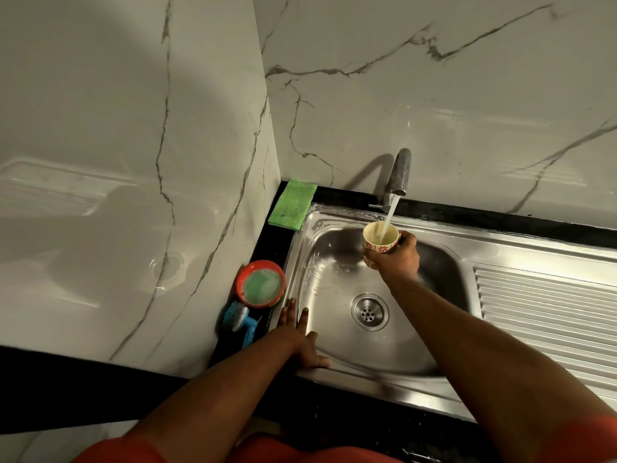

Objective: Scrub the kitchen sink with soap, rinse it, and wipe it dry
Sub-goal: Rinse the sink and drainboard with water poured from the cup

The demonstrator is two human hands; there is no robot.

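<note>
Right hand (395, 259) wrapped round a cup (379, 240), held upright over the sink (334, 282) basin, right under the tap (399, 177). Water stream (389, 218) running from tap straight into cup; cup looks part full. Left hand (300, 339) flat and spread wide, holding nothing, palm pressed on the sink's front-left rim, fingers reaching onto the basin slope.

Basin wet, streaky film and droplets on left wall and back rim, looks like soap residue or rinse water, cannot tell which. Drain (369, 311) open, no pooled water seen. Drainboard (547, 305) to right of basin, sheen only.

Left of sink on the worktop (267, 225): red bowl (260, 284) with greenish soapy liquid, blue brush (240, 320) lying just in front of the bowl, both set aside. Green cloth (293, 203) at the sink's back-left corner, flat, looks unused.

Judgement: scrub likely done, given brush down and film on steel. Rinse stage now, filling cup to throw water round the basin walls. Left to do: pour over walls and rim, probably several refills, shut tap, then wipe dry with cloth. Roughly midway.
</note>
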